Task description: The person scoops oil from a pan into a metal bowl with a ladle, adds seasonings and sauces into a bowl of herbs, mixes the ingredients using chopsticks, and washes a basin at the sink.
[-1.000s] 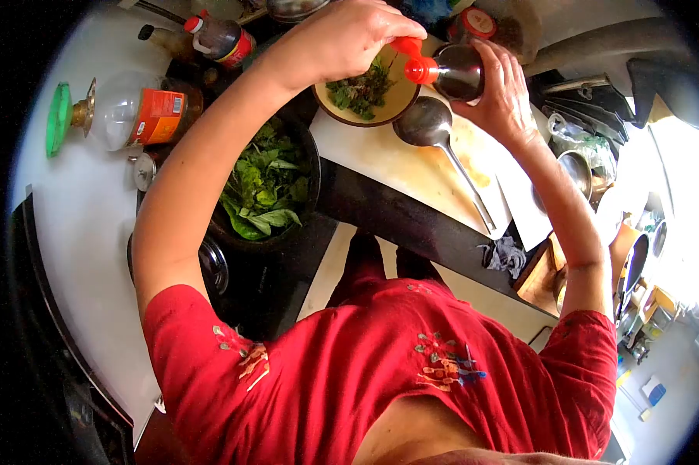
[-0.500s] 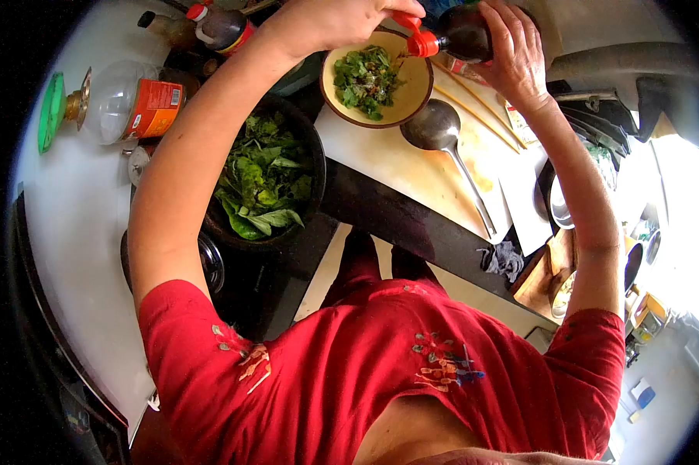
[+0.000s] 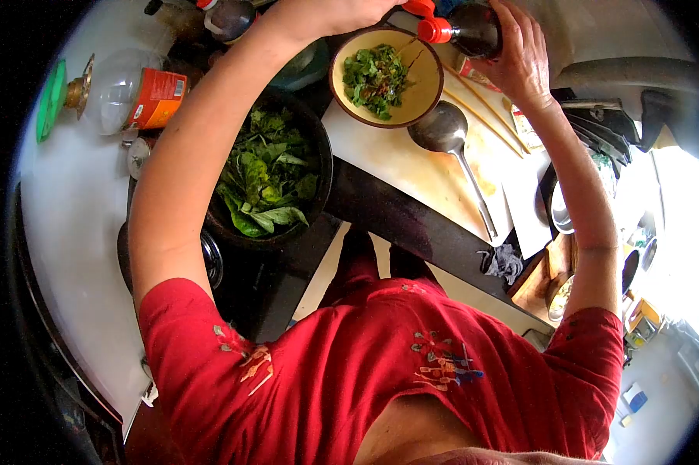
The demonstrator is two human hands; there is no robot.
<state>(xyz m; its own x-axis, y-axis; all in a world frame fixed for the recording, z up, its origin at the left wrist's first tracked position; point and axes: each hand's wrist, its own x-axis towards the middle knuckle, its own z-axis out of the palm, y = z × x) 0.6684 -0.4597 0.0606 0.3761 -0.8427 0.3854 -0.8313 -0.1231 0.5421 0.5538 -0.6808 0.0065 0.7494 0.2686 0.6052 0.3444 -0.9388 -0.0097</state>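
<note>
My right hand (image 3: 520, 58) is wrapped round a dark bottle (image 3: 476, 31) with a red neck, tipped on its side above a yellow bowl (image 3: 427, 85). A thin dark stream falls from its mouth into the bowl, which holds chopped green herbs (image 3: 377, 77). My left hand (image 3: 349, 9) is at the top edge, its fingers closed by the bottle's red flip cap (image 3: 419, 7); the frame edge cuts part of it off. Below the bowl a metal ladle (image 3: 440, 126) lies on a white cutting board (image 3: 380, 159).
A black pan (image 3: 325, 167) of leafy greens stands left of the board. Chopsticks (image 3: 493, 116) lie behind the ladle. A large jar with an orange label (image 3: 157, 98) is at the left, a grey cloth (image 3: 503, 263) at the counter's front edge, a wooden box (image 3: 531, 283) beside it.
The bottle has moved right and up and is tilted over the bowl, with liquid now visibly running out. My left hand has shifted up, partly out of view. The view has shifted slightly.
</note>
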